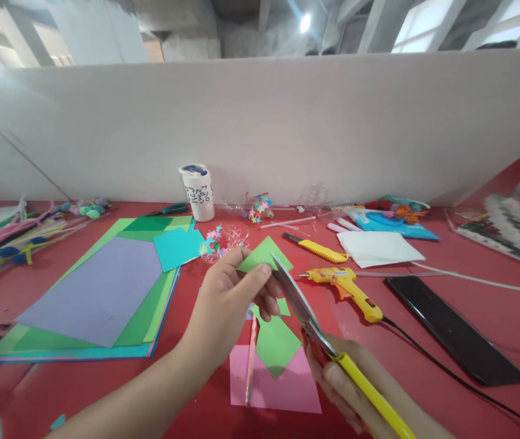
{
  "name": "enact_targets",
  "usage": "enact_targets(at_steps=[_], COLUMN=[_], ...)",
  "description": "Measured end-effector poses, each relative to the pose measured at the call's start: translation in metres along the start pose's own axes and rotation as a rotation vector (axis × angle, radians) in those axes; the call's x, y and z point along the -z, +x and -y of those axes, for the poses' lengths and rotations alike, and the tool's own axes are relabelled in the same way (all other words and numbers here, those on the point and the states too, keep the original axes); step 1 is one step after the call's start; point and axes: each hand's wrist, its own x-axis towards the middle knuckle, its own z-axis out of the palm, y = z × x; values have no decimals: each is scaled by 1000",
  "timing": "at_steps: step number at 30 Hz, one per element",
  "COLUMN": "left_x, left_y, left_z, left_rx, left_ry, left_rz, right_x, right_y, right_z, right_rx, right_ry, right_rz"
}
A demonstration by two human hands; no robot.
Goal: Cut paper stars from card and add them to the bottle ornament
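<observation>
Between the thumb and fingers of my left hand (236, 292) is a light green paper square (266, 251), held up with a corner pointing away from me. My right hand (346, 372) grips a pair of scissors (303, 311) with a yellow handle and a red part near the pivot. The blade tips touch or overlap the paper's right side; whether they are cutting I cannot tell. Below lie more light green paper pieces (278, 344), a pink pencil (251, 363) and a pink sheet (294, 390).
Stacked coloured sheets (95, 292) lie left, a white cup (198, 192) behind them. To the right are a yellow utility knife (319, 249), a yellow glue gun (349, 289) with its cord and a black phone-like slab (452, 326). A white panel (260, 128) closes off the back.
</observation>
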Motion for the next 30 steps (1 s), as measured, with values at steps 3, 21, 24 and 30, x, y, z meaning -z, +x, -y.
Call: enact_targets(at_steps=[3, 21, 24, 30], left_x=[0, 0, 1, 1], left_y=[0, 1, 1, 1], left_z=[0, 1, 1, -3], left_rx=[5, 4, 5, 26], left_ry=[-21, 14, 13, 35], left_rz=[3, -6, -2, -7], right_x=[0, -1, -2, -3], right_y=[-1, 3, 5, 7], right_z=[2, 4, 3, 0], right_rx=[30, 72, 85, 95], right_ry=[-2, -3, 1, -16], right_rz=[-5, -22, -47, -90])
